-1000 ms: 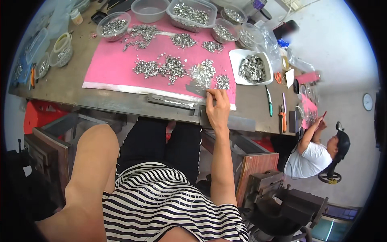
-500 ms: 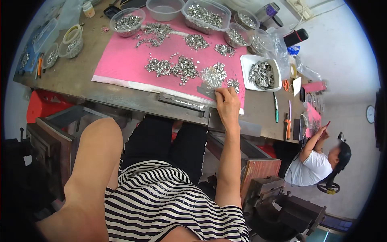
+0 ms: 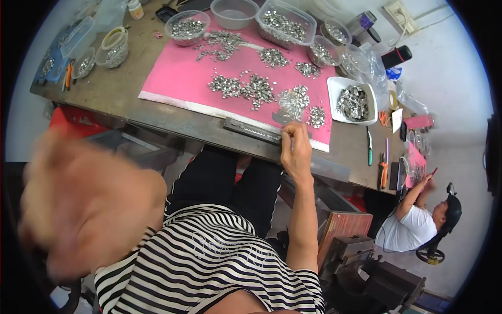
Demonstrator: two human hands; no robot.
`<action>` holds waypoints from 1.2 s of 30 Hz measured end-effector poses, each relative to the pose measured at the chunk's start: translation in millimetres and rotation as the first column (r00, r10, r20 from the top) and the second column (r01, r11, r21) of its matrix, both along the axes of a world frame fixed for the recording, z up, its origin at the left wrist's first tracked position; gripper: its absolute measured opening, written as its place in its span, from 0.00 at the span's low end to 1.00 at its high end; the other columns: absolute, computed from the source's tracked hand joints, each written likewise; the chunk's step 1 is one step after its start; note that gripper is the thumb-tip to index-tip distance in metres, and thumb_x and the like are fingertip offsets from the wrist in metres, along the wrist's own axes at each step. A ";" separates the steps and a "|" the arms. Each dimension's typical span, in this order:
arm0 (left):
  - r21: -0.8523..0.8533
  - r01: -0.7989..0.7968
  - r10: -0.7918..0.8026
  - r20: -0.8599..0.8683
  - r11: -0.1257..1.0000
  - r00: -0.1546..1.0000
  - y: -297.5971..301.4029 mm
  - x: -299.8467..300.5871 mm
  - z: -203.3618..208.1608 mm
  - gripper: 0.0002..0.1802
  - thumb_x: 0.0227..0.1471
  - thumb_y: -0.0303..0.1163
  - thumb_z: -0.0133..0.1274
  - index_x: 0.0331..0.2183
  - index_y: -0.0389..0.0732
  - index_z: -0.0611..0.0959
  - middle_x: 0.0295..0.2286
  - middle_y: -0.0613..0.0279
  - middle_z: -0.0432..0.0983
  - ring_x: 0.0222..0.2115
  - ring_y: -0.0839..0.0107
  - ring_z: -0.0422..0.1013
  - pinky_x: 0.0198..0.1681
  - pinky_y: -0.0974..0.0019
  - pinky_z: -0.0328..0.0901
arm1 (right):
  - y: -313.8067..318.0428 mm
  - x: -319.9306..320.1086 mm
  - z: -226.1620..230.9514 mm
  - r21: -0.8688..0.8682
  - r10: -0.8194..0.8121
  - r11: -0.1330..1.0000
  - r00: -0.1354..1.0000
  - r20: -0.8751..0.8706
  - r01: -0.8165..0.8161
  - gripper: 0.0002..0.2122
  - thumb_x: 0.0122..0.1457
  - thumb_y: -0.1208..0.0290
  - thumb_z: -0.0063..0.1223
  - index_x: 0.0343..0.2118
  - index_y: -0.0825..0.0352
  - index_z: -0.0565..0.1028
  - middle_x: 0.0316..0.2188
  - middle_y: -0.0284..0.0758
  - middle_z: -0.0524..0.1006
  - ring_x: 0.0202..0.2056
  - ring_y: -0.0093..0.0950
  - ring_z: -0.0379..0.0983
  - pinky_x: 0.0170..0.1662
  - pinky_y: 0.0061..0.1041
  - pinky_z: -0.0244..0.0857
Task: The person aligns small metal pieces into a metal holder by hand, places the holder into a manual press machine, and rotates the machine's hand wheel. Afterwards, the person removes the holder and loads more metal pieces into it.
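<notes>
My right hand [image 3: 297, 152] is at the table's front edge, thumb and fingers pinched together; whatever may be between them is hidden. Just beyond the fingertips lies a thin grey metal plate [image 3: 282, 117] at the edge of the pink mat. Left of the hand, a long dark metal bar fixture [image 3: 252, 130] with a row of small shiny pieces along it lies by the edge. A heap of thin, clear or silvery slivers [image 3: 294, 100] is behind the plate. My left hand [image 3: 78, 204] is raised close at the lower left, smeared by motion, its fingers unreadable.
Several piles of small metal pieces [image 3: 259, 90] cover the pink mat [image 3: 175, 78]. Behind stand plastic tubs [image 3: 234, 13] and, to the right, a white tray [image 3: 374, 104] of metal pieces. Orange-handled pliers [image 3: 383, 172] lie at right. Another person [image 3: 410, 227] sits beyond.
My left hand has swung up into view at the lower left. My right hand has drawn back from the grey plate toward the table edge. The whole view has shifted slightly.
</notes>
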State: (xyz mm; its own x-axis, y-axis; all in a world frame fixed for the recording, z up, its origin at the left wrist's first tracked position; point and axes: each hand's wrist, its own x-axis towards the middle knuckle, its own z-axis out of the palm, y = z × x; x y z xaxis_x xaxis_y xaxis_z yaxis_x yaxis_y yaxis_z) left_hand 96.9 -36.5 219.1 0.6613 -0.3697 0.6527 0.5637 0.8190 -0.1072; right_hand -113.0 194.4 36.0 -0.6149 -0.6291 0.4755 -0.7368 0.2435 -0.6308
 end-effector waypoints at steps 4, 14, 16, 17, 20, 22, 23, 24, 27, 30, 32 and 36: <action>0.144 0.259 -0.206 0.951 0.955 0.232 29.0 -49.5 -129.9 0.23 0.50 0.33 0.63 0.48 0.41 0.79 0.39 0.56 0.76 0.42 0.56 0.72 0.51 0.56 0.64 | -1.3 9.8 -2.9 0.045 -0.005 0.999 0.994 -0.108 0.010 0.05 0.59 0.86 0.53 0.35 0.71 0.70 0.34 0.43 0.74 0.36 0.41 0.72 0.41 0.35 0.67; 0.049 0.143 -0.039 0.997 0.989 -0.066 35.3 -69.7 -222.2 0.25 0.48 0.33 0.65 0.49 0.41 0.80 0.47 0.57 0.73 0.50 0.56 0.67 0.56 0.53 0.59 | -2.9 10.3 -2.1 0.120 0.012 0.993 0.987 -0.161 0.008 0.06 0.58 0.86 0.53 0.36 0.72 0.70 0.35 0.44 0.72 0.38 0.44 0.71 0.42 0.37 0.66; 0.020 0.129 -0.015 0.999 0.991 -0.042 35.4 -69.6 -223.2 0.24 0.48 0.32 0.65 0.48 0.40 0.80 0.47 0.56 0.72 0.50 0.56 0.67 0.56 0.53 0.59 | -3.9 9.5 0.0 0.153 0.034 0.988 0.977 -0.211 -0.002 0.06 0.57 0.86 0.54 0.36 0.71 0.70 0.35 0.44 0.72 0.38 0.44 0.71 0.42 0.38 0.66; 0.017 0.127 -0.012 0.999 0.992 -0.039 35.6 -69.3 -222.2 0.24 0.48 0.32 0.65 0.48 0.40 0.80 0.47 0.56 0.72 0.50 0.56 0.67 0.56 0.53 0.59 | -3.8 9.8 2.4 0.150 0.035 0.989 0.976 -0.214 -0.003 0.06 0.57 0.86 0.54 0.36 0.71 0.70 0.35 0.44 0.72 0.38 0.44 0.71 0.42 0.38 0.66; 0.008 0.117 -0.005 1.000 0.993 -0.027 34.2 -68.4 -221.5 0.22 0.48 0.31 0.64 0.47 0.40 0.80 0.46 0.56 0.73 0.48 0.56 0.68 0.55 0.53 0.60 | -5.0 10.2 7.3 0.256 0.090 0.967 0.946 -0.311 -0.007 0.07 0.56 0.84 0.55 0.36 0.70 0.71 0.35 0.44 0.72 0.37 0.45 0.70 0.41 0.39 0.65; 0.008 0.116 -0.005 1.000 0.993 -0.020 36.7 -69.1 -222.6 0.22 0.47 0.30 0.64 0.46 0.39 0.80 0.45 0.56 0.73 0.48 0.56 0.68 0.55 0.53 0.61 | -2.9 12.3 7.8 0.313 0.115 0.950 0.930 -0.350 0.000 0.07 0.56 0.82 0.56 0.36 0.70 0.72 0.35 0.44 0.72 0.36 0.44 0.70 0.41 0.39 0.63; 0.006 0.115 -0.004 1.000 0.993 -0.022 36.8 -69.3 -223.4 0.22 0.47 0.31 0.64 0.46 0.39 0.80 0.45 0.56 0.73 0.47 0.56 0.68 0.55 0.53 0.61 | -3.2 12.3 7.0 0.326 0.121 0.945 0.923 -0.365 0.005 0.07 0.56 0.82 0.56 0.36 0.70 0.72 0.35 0.44 0.72 0.37 0.44 0.70 0.41 0.39 0.63; 0.002 0.115 0.000 1.000 0.993 -0.018 37.3 -69.5 -222.7 0.22 0.48 0.31 0.64 0.46 0.39 0.80 0.45 0.56 0.73 0.47 0.56 0.68 0.55 0.53 0.61 | -3.6 12.4 7.7 0.340 0.125 0.940 0.916 -0.380 0.013 0.06 0.56 0.82 0.55 0.37 0.70 0.72 0.35 0.44 0.72 0.37 0.44 0.70 0.41 0.39 0.64; 0.023 0.125 -0.019 0.999 0.992 -0.037 37.9 -66.4 -218.9 0.23 0.48 0.33 0.64 0.47 0.39 0.80 0.46 0.56 0.72 0.48 0.55 0.68 0.56 0.52 0.59 | -3.8 15.2 11.5 0.328 0.148 0.945 0.872 -0.466 0.014 0.07 0.54 0.80 0.54 0.37 0.70 0.72 0.34 0.43 0.70 0.35 0.42 0.70 0.42 0.38 0.64; 0.100 0.143 -0.090 0.993 0.985 -0.077 29.1 -63.8 -209.5 0.23 0.50 0.35 0.64 0.48 0.39 0.80 0.46 0.55 0.73 0.49 0.55 0.68 0.57 0.52 0.58 | -1.3 13.6 10.6 0.270 0.145 0.963 0.886 -0.440 -0.023 0.07 0.53 0.80 0.57 0.36 0.69 0.74 0.34 0.40 0.72 0.36 0.40 0.71 0.42 0.38 0.64; 0.093 0.115 -0.086 0.995 0.989 -0.059 11.8 -72.9 -204.5 0.21 0.52 0.35 0.62 0.47 0.39 0.80 0.47 0.53 0.74 0.50 0.54 0.68 0.57 0.53 0.59 | 2.1 8.9 9.2 0.230 0.107 0.973 0.934 -0.341 -0.028 0.08 0.54 0.81 0.59 0.37 0.68 0.77 0.34 0.38 0.75 0.36 0.38 0.72 0.42 0.36 0.65; -0.020 0.049 0.023 0.998 0.999 -0.066 -57.2 -126.9 -197.4 0.19 0.52 0.32 0.60 0.47 0.43 0.81 0.46 0.55 0.74 0.48 0.54 0.68 0.53 0.52 0.61 | 3.7 3.6 -4.7 -0.002 -0.054 0.999 0.993 -0.103 0.054 0.06 0.57 0.82 0.59 0.37 0.69 0.78 0.33 0.40 0.77 0.34 0.38 0.74 0.39 0.34 0.67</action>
